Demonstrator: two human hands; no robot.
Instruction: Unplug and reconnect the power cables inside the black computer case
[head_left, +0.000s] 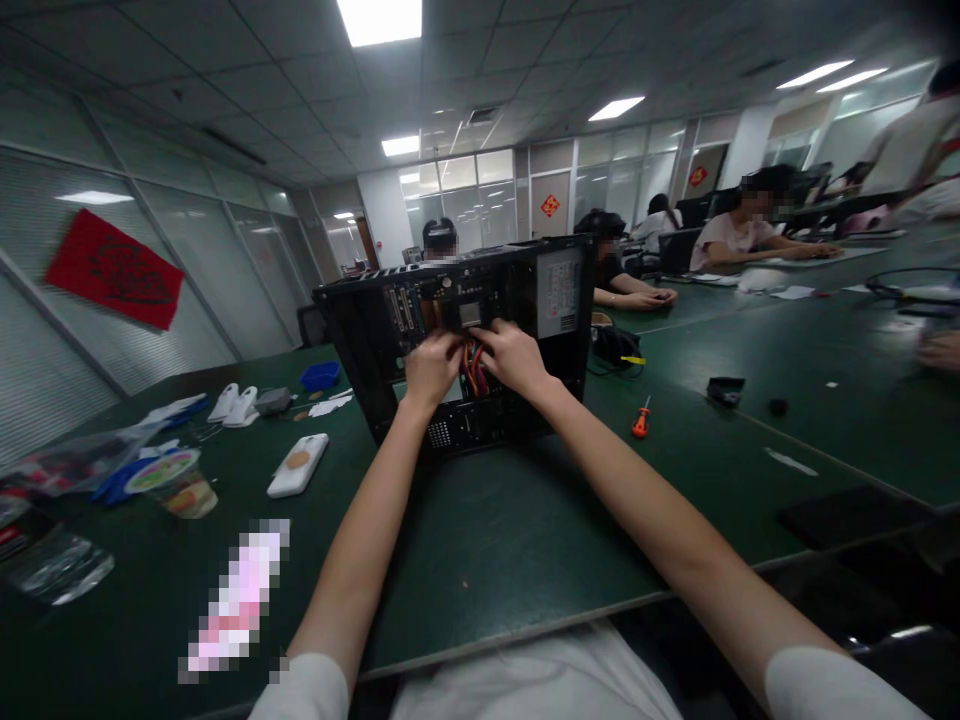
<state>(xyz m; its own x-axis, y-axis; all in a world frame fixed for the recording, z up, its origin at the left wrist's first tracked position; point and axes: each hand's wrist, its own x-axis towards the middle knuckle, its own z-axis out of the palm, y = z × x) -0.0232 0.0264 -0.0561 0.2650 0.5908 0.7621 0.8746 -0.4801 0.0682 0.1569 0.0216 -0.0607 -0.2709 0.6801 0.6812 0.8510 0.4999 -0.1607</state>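
A black computer case [360, 350] stands on the table with its open side towards me. Inside it a motherboard [409, 305] shows on the left and a power supply [559, 290] with a label at the upper right. A bundle of red, orange and black cables [475, 372] hangs in the middle. My left hand [433, 368] reaches in from the left, fingers closed on the bundle's upper part. From the right, my right hand [517, 358] is closed at the same cables. The exact grip of the fingertips is too small to make out.
On the green table [480, 530] lie an orange screwdriver [640, 422], black cables [619, 348], a white power bank or phone [298, 466], a plastic cup [176, 483], a water bottle [52, 560] and a blue tray [320, 376]. Other people sit behind the case and at the right.
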